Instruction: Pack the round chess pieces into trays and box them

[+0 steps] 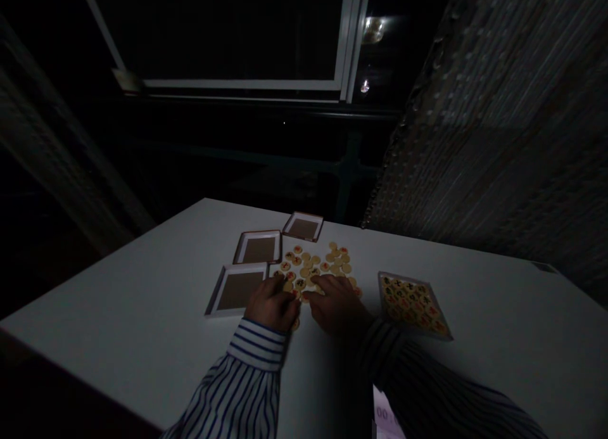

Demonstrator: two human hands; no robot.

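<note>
A loose spread of round wooden Chinese chess pieces (305,272) lies on the white table, some marked in red or black and others showing plain faces. At the near left of this spread rests my left hand (270,305), fingers bent over the pieces and thumb held apart. My right hand (338,305) reaches in from the right, its fingers spread and touching pieces near the middle. Neither hand shows a piece clearly gripped, though the dim light hides what is beneath the fingertips. A shallow box (415,305) right of my right hand holds rows of marked pieces.
Three shallow trays with brown bottoms stand left of and behind the pieces: a near one (213,293), a middle one (240,248) and a far one (286,225). A bright screen (384,410) shows below my right sleeve. Bead-like curtains (475,128) hang beyond the table at right.
</note>
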